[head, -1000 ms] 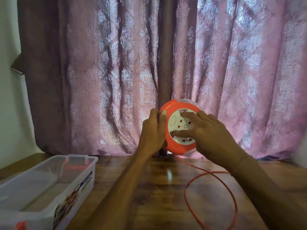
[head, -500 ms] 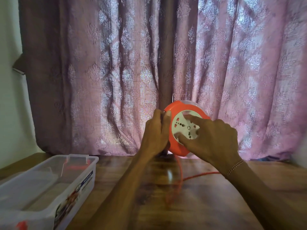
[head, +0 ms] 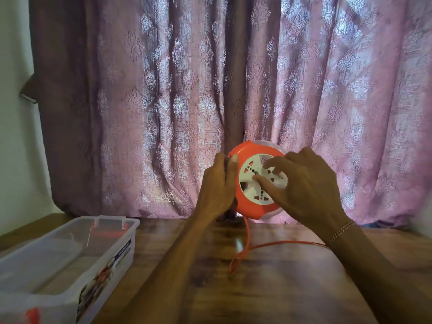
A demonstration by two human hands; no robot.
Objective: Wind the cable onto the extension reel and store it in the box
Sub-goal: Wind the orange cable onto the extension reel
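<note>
I hold an orange extension reel (head: 250,202) upright above the far side of the wooden table. My left hand (head: 218,185) grips its left rim. My right hand (head: 304,185) has its fingers on the white socket disc (head: 253,168) at the reel's centre. A thin orange cable (head: 246,239) drops from the bottom of the reel, loops on the table and runs off right under my right forearm. The clear plastic box (head: 109,256) stands open at the lower left, well apart from the reel.
A pink patterned curtain (head: 163,101) hangs right behind the reel. The wooden table (head: 268,288) stretches toward me. A white wall (head: 14,113) is on the left. The box has orange latches (head: 108,231) on its far end.
The white socket disc has turned under my right hand. The wide cable loop on the table has shrunk to a short, tight loop below the reel.
</note>
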